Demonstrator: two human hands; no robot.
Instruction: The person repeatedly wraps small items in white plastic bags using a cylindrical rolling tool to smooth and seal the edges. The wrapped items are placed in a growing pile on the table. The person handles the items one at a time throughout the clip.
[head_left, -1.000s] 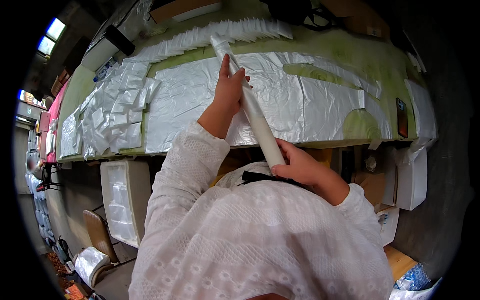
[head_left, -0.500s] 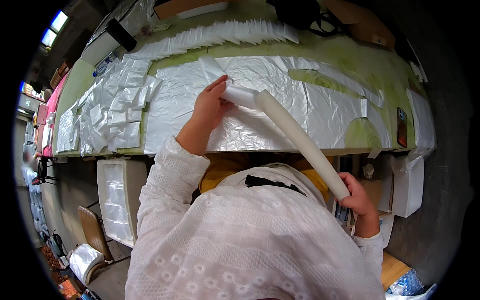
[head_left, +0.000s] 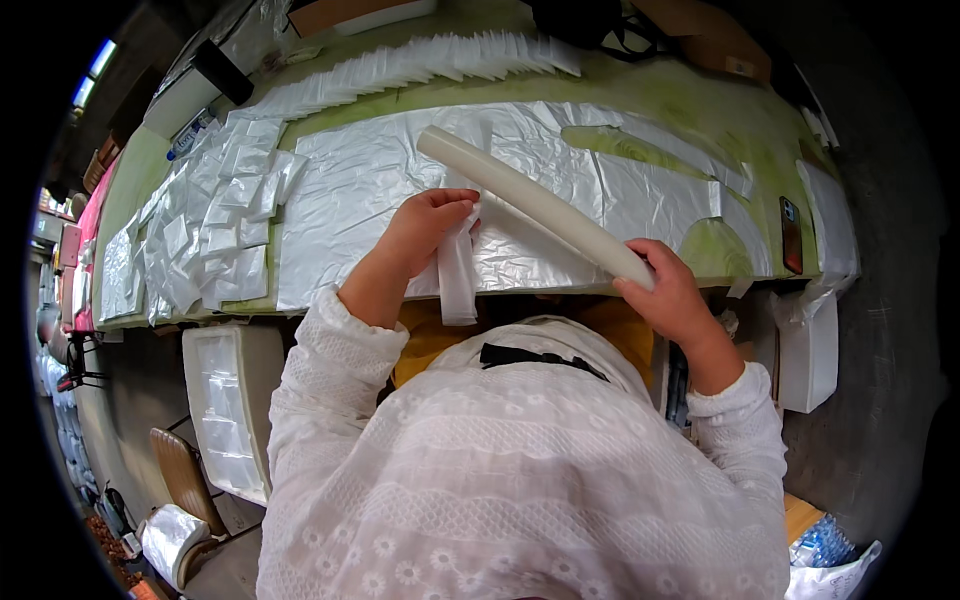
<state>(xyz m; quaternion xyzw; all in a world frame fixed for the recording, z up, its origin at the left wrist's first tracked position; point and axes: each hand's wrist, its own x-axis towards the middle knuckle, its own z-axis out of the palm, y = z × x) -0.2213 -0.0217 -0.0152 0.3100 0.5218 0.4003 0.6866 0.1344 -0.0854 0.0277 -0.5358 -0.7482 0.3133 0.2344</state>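
Observation:
A long white roll of plastic film (head_left: pixel 530 200) lies slanted over the green table (head_left: pixel 680 100). My right hand (head_left: pixel 665 285) grips its near end at the table's front edge. My left hand (head_left: pixel 425 230) pinches a strip of clear plastic (head_left: pixel 458 275) that hangs down from the roll over the table edge. Under the roll a large clear plastic sheet (head_left: pixel 370 190) is spread flat on the table.
Several small cut plastic pieces (head_left: pixel 215 220) are laid out at the left, and a row of folded pieces (head_left: pixel 430 60) runs along the back. A dark phone (head_left: pixel 790 235) lies at the right. A white plastic drawer unit (head_left: pixel 230 400) stands under the table, a white box (head_left: pixel 810 345) at the right.
The roll has swung from near upright to slanting leftward and now lies lower over the sheet. My left hand has left the roll's far end and taken hold of a hanging plastic strip.

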